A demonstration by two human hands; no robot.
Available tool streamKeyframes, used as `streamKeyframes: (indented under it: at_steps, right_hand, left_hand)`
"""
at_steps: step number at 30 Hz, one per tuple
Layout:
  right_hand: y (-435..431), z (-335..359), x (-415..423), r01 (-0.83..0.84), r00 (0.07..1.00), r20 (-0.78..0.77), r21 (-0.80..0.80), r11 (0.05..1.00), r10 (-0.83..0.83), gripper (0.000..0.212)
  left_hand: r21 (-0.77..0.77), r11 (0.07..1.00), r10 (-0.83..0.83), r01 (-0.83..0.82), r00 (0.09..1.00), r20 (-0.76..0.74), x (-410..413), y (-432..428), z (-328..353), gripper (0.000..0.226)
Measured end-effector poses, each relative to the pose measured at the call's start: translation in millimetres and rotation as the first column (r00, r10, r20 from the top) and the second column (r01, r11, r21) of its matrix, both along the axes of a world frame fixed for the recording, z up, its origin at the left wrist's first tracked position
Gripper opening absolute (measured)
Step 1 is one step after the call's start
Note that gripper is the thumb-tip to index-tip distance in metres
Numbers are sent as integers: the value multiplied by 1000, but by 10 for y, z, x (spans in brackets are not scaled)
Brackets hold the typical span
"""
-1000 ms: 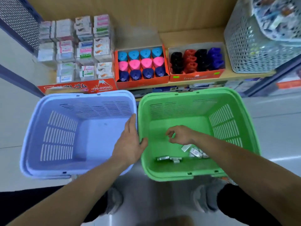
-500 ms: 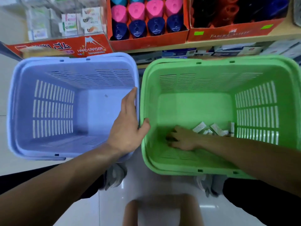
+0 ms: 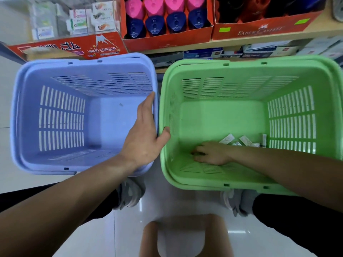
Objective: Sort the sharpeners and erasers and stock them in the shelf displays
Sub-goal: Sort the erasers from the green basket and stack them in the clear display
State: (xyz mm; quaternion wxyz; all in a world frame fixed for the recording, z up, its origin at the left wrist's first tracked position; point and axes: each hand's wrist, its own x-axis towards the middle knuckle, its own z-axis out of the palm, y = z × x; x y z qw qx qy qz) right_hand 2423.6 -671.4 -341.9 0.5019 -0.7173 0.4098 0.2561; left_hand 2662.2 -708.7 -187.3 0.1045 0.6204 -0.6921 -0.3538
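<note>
My left hand [image 3: 143, 138] straddles the touching rims of the blue basket [image 3: 22, 112] and the green basket [image 3: 330, 101], fingers lying inside the blue wall, thumb hooked into the green one. The blue basket holds nothing visible. My right hand [image 3: 211, 153] is down on the green basket's floor near its front left, fingers curled over a small dark sharpener [image 3: 198, 154] that is mostly hidden. Several white wrapped erasers [image 3: 229, 139] lie just behind my wrist, toward the right wall.
Both baskets stand on the floor against a low shelf. On it are a red "Hard Eraser" display [image 3: 74, 49], a box of pink and navy sharpeners [image 3: 167, 21] and a Faber-Castell box [image 3: 259, 31]. A brown stool [image 3: 185, 236] sits between my feet.
My right hand dropped from mid-height to the green basket's floor and closed over a small item. The view tilted down and nearer to the baskets. My left hand stayed on the rims.
</note>
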Motion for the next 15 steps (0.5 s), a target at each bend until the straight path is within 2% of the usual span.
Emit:
streamKeyframes:
  at_steps: [1,3,4,7,12,15]
  right_hand:
    - [8,8,-2,-48,999,-7,2,999,48,67]
    - [19,35,0,-117,993,-1,4,993,117,94]
    - [23,39,-13,-102,995,-3,14,995,102,95]
    - [29,12,-88,15,999,29,39,999,-16,64]
    - [94,-29,-194,120,988,86,94,988,-128,57]
    - [101,-63,-159,208,966,137,93,974,-219,45]
  left_hand:
    - [1,1000,2,-2,1000,0,4,1,1,92]
    - [1,1000,3,-3,1000,0,4,-1,6,92]
    - [0,1000,1,-1,1000,-4,2,-3,13,92]
    - [-4,1000,-6,6,1000,-17,0,-1,13,93]
    - [-1,1000,-1,1,1000,-27,4,-2,-19,93]
    - [4,1000,6,-6,1000,-30,3,-3,-22,94]
